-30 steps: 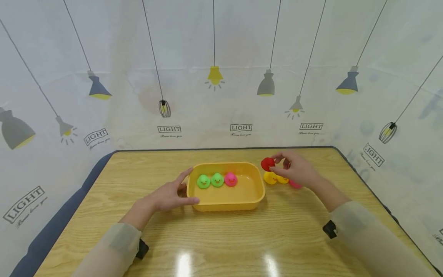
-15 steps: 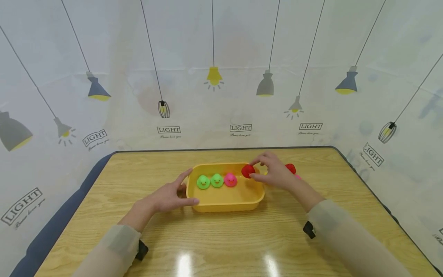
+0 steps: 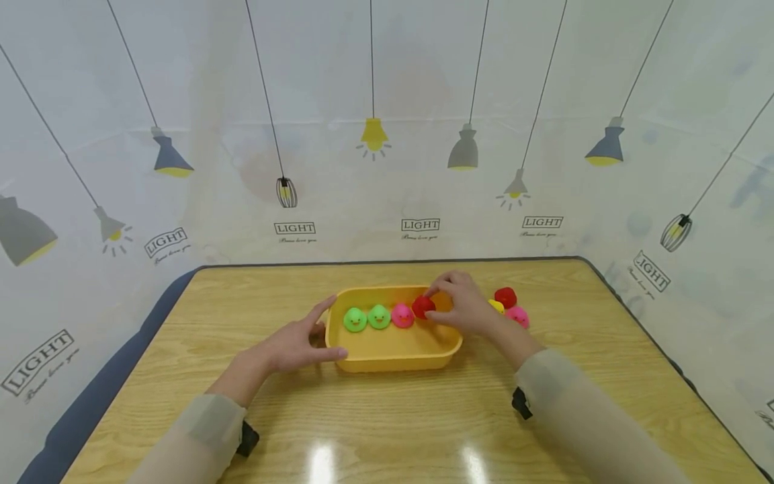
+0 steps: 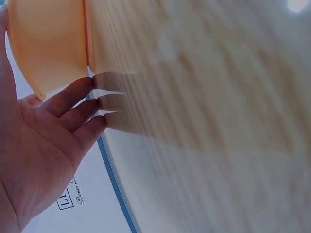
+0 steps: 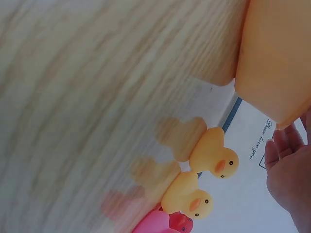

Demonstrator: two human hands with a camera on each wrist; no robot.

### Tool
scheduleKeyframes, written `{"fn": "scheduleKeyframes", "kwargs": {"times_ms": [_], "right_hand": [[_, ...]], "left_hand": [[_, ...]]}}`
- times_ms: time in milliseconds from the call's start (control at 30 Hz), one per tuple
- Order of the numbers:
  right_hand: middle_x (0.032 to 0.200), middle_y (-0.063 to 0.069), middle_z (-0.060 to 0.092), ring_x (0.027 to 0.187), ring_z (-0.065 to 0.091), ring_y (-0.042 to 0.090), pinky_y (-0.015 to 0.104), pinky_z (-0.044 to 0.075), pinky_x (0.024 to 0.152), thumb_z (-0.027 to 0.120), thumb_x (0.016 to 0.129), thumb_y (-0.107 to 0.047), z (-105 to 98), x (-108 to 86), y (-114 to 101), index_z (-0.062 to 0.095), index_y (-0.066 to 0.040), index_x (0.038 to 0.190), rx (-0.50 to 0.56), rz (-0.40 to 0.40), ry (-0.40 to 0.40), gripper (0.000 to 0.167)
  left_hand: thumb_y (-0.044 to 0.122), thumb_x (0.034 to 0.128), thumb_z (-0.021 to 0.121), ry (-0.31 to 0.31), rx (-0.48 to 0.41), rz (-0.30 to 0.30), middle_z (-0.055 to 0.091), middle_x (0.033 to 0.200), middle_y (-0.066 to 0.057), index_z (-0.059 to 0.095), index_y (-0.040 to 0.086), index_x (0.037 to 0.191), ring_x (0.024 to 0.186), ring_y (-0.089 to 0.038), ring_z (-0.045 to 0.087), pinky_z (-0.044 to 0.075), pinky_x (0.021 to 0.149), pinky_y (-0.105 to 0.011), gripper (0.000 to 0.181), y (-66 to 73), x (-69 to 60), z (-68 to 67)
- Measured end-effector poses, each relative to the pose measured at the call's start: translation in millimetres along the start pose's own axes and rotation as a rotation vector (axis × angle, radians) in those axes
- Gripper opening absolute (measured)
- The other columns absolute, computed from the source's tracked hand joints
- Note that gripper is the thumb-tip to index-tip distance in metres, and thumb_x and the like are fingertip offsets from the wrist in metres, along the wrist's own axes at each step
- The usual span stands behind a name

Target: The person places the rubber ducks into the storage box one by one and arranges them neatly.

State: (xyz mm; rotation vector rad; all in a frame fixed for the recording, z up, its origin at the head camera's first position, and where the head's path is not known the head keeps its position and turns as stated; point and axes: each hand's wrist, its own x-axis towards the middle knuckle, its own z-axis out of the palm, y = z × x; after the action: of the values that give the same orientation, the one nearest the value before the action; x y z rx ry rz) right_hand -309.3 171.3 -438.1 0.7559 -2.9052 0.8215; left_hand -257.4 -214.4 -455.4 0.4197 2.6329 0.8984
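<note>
A pale fabric backdrop [image 3: 326, 87], printed with hanging lamps and the word LIGHT, stands around a wood-grained tabletop [image 3: 387, 417]. On the tabletop sits a yellow-orange plastic tray [image 3: 393, 365], long side toward the person. The left hand [image 3: 299, 343] is spread at the tray's left end, index finger at the far corner and thumb along the near one. The right hand [image 3: 462, 306] reaches over the right end, pinching a red toy duck [image 3: 422, 308] inside the tray, just beside a pink duck [image 3: 402, 316]. Left of that pink duck, two green ducks [image 3: 379, 316] continue the row. Outside, right of the tray, two yellow ducks [image 5: 214, 153], a second pink duck [image 3: 517, 316] and another red duck [image 3: 505, 296] are clustered.
</note>
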Motion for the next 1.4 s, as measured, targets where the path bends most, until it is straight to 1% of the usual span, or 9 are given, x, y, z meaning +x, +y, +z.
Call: {"fn": "scheduleKeyframes", "kwargs": {"times_ms": [167, 267, 367, 500, 600, 700, 933, 1233, 1400], "right_hand": [[0.148, 0.015, 0.055, 0.140, 0.043, 0.039, 0.061, 0.039, 0.121, 0.086, 0.096, -0.030, 2.4, -1.4, 0.3, 0.078, -0.016, 0.122, -0.039, 0.046, -0.015, 0.031], [0.155, 0.017, 0.052, 0.145, 0.040, 0.042, 0.064, 0.035, 0.125, 0.085, 0.097, -0.032, 3.7, -1.9, -1.4, 0.078, -0.017, 0.123, -0.060, 0.086, -0.042, 0.030], [0.159, 0.019, 0.050, 0.147, 0.038, 0.044, 0.065, 0.032, 0.127, 0.084, 0.098, -0.032, 5.2, -1.8, -3.9, 0.078, -0.018, 0.125, -0.065, 0.132, -0.075, 0.030], [0.160, 0.022, 0.049, 0.147, 0.038, 0.046, 0.065, 0.031, 0.127, 0.083, 0.099, -0.030, 7.3, -0.9, -6.5, 0.077, -0.016, 0.126, -0.066, 0.177, -0.099, 0.031], [0.159, 0.023, 0.050, 0.146, 0.039, 0.046, 0.064, 0.032, 0.126, 0.083, 0.099, -0.030, 9.1, -0.2, -7.2, 0.076, -0.015, 0.128, -0.065, 0.201, -0.107, 0.033], [0.157, 0.023, 0.052, 0.145, 0.040, 0.047, 0.063, 0.032, 0.126, 0.082, 0.100, -0.029, 10.8, -0.1, -6.3, 0.074, -0.014, 0.129, -0.054, 0.214, -0.109, 0.034], [0.153, 0.022, 0.056, 0.144, 0.043, 0.046, 0.065, 0.034, 0.125, 0.082, 0.099, -0.027, 13.5, 0.8, -2.4, 0.072, -0.014, 0.132, -0.019, 0.214, -0.106, 0.036], [0.150, 0.018, 0.057, 0.143, 0.043, 0.044, 0.064, 0.035, 0.125, 0.082, 0.100, -0.030, 14.3, 1.2, -0.9, 0.072, -0.016, 0.132, 0.026, 0.248, -0.113, 0.036], [0.150, 0.018, 0.057, 0.143, 0.043, 0.044, 0.063, 0.035, 0.125, 0.083, 0.100, -0.030, 14.6, 1.2, -0.6, 0.072, -0.015, 0.131, 0.036, 0.247, -0.110, 0.036]], "left_hand": [[0.076, 0.0890, 0.077, 0.001, 0.004, -0.002, 0.057, 0.164, -0.019, 0.003, 0.045, 0.176, 0.154, -0.048, 0.048, 0.034, 0.125, -0.074, 0.119, 1.7, -0.7, 0.1], [0.076, 0.0891, 0.077, 0.004, 0.008, -0.005, 0.057, 0.164, -0.018, 0.003, 0.045, 0.176, 0.155, -0.048, 0.048, 0.034, 0.125, -0.074, 0.118, 2.7, -1.1, 0.1], [0.075, 0.0892, 0.078, 0.000, -0.007, -0.002, 0.058, 0.163, -0.018, 0.003, 0.043, 0.176, 0.154, -0.048, 0.049, 0.034, 0.125, -0.073, 0.119, 3.0, -1.6, 0.1], [0.073, 0.0894, 0.079, -0.003, -0.032, 0.006, 0.057, 0.164, -0.019, 0.004, 0.042, 0.177, 0.155, -0.047, 0.049, 0.035, 0.125, -0.072, 0.120, 2.8, -1.8, 0.2], [0.073, 0.0896, 0.079, 0.000, -0.029, 0.012, 0.058, 0.163, -0.018, 0.004, 0.041, 0.177, 0.153, -0.046, 0.050, 0.037, 0.124, -0.071, 0.120, 2.6, -2.1, 0.5], [0.074, 0.0898, 0.079, 0.002, -0.023, 0.016, 0.059, 0.163, -0.017, 0.004, 0.041, 0.177, 0.153, -0.046, 0.051, 0.038, 0.123, -0.071, 0.119, 2.5, -2.3, 0.7], [0.075, 0.0900, 0.078, 0.002, -0.013, 0.014, 0.059, 0.163, -0.017, 0.003, 0.042, 0.177, 0.152, -0.045, 0.052, 0.041, 0.122, -0.070, 0.119, 1.9, -1.6, 1.0], [0.074, 0.0901, 0.078, 0.001, -0.009, 0.019, 0.062, 0.160, -0.015, 0.003, 0.042, 0.177, 0.150, -0.043, 0.054, 0.040, 0.123, -0.070, 0.119, 0.6, -0.7, 1.4], [0.075, 0.0901, 0.077, 0.002, -0.007, 0.015, 0.061, 0.161, -0.015, 0.003, 0.043, 0.177, 0.151, -0.043, 0.053, 0.040, 0.123, -0.070, 0.118, 0.8, -0.9, 1.2]]}}
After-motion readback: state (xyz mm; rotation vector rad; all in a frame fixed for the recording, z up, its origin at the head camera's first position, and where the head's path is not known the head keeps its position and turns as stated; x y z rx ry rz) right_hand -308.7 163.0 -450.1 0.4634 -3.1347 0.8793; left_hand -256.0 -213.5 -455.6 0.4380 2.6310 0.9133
